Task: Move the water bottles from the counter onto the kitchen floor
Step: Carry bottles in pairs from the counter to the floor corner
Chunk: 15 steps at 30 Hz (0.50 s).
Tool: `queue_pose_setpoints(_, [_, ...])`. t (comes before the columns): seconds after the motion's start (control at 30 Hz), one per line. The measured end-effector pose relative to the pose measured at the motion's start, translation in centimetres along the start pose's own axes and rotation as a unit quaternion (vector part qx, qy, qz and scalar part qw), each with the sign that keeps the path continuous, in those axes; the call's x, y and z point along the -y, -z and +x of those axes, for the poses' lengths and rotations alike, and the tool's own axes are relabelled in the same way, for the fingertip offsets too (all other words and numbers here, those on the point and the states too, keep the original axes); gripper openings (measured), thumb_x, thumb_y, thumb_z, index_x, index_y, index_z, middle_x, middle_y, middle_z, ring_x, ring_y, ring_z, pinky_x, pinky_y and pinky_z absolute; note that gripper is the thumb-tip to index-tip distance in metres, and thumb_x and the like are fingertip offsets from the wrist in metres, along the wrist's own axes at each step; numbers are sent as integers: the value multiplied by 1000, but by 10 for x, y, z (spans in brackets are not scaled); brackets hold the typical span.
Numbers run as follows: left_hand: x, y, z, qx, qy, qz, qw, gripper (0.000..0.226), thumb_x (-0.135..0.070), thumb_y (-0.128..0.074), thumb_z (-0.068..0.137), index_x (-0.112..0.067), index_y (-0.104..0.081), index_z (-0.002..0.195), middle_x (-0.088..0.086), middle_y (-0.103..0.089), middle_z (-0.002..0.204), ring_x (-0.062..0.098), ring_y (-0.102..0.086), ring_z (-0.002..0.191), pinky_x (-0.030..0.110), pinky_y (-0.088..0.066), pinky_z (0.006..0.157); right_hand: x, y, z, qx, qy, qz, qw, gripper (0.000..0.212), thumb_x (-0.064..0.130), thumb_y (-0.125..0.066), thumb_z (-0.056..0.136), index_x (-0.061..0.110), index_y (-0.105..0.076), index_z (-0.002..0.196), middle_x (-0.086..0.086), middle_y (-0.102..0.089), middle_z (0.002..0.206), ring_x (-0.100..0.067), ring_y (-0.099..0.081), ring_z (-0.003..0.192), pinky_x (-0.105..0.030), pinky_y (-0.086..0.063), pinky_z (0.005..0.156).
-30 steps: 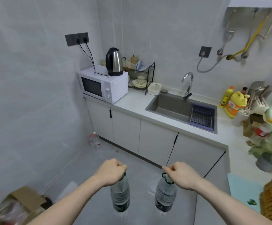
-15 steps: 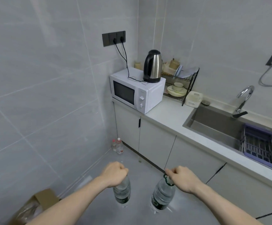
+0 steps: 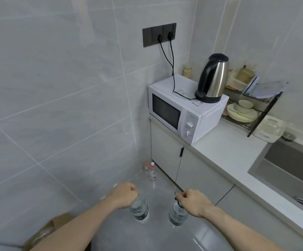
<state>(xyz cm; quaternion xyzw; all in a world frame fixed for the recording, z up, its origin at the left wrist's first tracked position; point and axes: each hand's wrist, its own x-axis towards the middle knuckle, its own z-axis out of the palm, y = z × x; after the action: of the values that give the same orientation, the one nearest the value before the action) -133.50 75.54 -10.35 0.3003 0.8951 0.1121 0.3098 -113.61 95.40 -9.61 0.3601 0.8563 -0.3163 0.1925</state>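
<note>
I carry two clear plastic water bottles by their necks above the grey kitchen floor (image 3: 158, 236). My left hand (image 3: 122, 196) grips the top of the left bottle (image 3: 139, 209). My right hand (image 3: 195, 201) grips the green-capped neck of the right bottle (image 3: 176, 215). Both bottles hang upright, side by side; whether their bases touch the floor I cannot tell. A third bottle (image 3: 152, 172) with a red label stands on the floor in the corner where the wall meets the cabinets.
White base cabinets (image 3: 197, 169) run along the right under a pale counter (image 3: 232, 151) with a microwave (image 3: 181, 113), kettle (image 3: 213, 78), dish rack (image 3: 250, 105) and sink (image 3: 291, 165). A tiled wall (image 3: 56, 105) closes the left. A cardboard box (image 3: 56, 227) lies at bottom left.
The view has swung left and moved closer to the corner. Both hands still hold their bottles, now lower and nearer the floor and the corner bottle.
</note>
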Motion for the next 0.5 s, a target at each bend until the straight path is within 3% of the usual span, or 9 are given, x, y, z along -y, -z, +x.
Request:
queue_pose_setpoints(0.13, [10,26,59,7,-4,28,1000,20,-24,-50,84,-9,-60,77,14,-70,98,30,-66,95,29,-32,62,24,15,57,9,-10,-4,1000,50,51,-40,99,16,-41,62,0,-53,63,-25,-51,65,-32,-40,60])
queue_pose_setpoints(0.2, [21,34,89,29,-6,33,999,20,-25,-49,85,-13,-56,71,13,-71,96,29,-65,92,29,-34,64,37,17,86,12,-19,2,1000,51,50,-40,100,16,-42,62,0,-54,64,-25,-52,66,-31,-39,59])
queue_pose_setpoints(0.3, [39,46,134,62,-7,31,998,22,-29,-48,77,-15,-49,60,10,-64,77,24,-56,75,28,-33,62,55,16,129,12,-47,28,998,52,47,-41,101,16,-40,59,-1,-52,64,-25,-49,66,-29,-36,56])
queue_pose_setpoints(0.4, [56,53,175,91,-19,33,995,19,-23,-48,85,-16,-51,67,11,-71,97,26,-61,88,26,-34,66,69,13,169,21,-75,36,996,49,41,-41,101,19,-39,58,-2,-52,73,-25,-48,73,-31,-36,58])
queue_pose_setpoints(0.5, [69,55,215,115,-16,29,993,15,-22,-47,82,-18,-53,70,11,-73,99,28,-65,91,25,-34,64,77,9,203,25,-100,45,994,46,41,-40,100,20,-42,59,-3,-53,79,-25,-49,76,-28,-34,56])
